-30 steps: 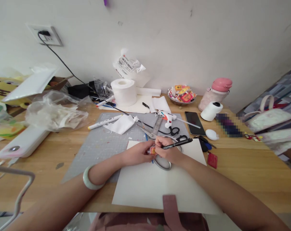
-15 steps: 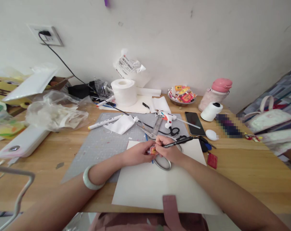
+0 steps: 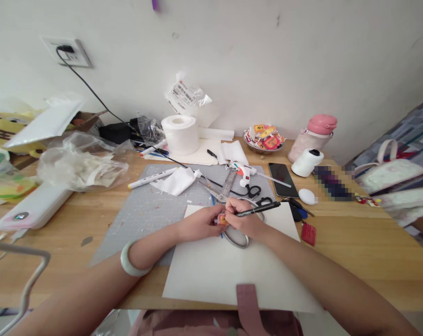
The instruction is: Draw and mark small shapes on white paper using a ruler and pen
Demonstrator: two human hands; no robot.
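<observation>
My left hand (image 3: 202, 223) pinches a small orange-and-pink piece (image 3: 222, 219), partly covered by the fingers; its exact kind is too small to make out. Close against it, my right hand (image 3: 244, 218) grips a black pen (image 3: 258, 209), whose shaft slants up to the right. The pen's tip is hidden at the fingers by the piece. Both hands rest over a large white sheet (image 3: 229, 270). Just under them lies a grey oval loop (image 3: 240, 241), and scissors with black handles (image 3: 254, 191) lie beyond.
A grey cutting mat (image 3: 127, 224) bears a hot glue gun (image 3: 245, 175), a white marker (image 3: 151, 177) and crumpled paper (image 3: 178, 181). Behind stand a paper roll (image 3: 179, 135) and a bowl (image 3: 264, 148) of colourful pieces. A phone (image 3: 283, 179) and thread spool (image 3: 304, 163) are at right.
Hardly anything differs. The pen in my right hand has tilted very slightly, its back end a little lower; my left hand keeps its place with the small piece.
</observation>
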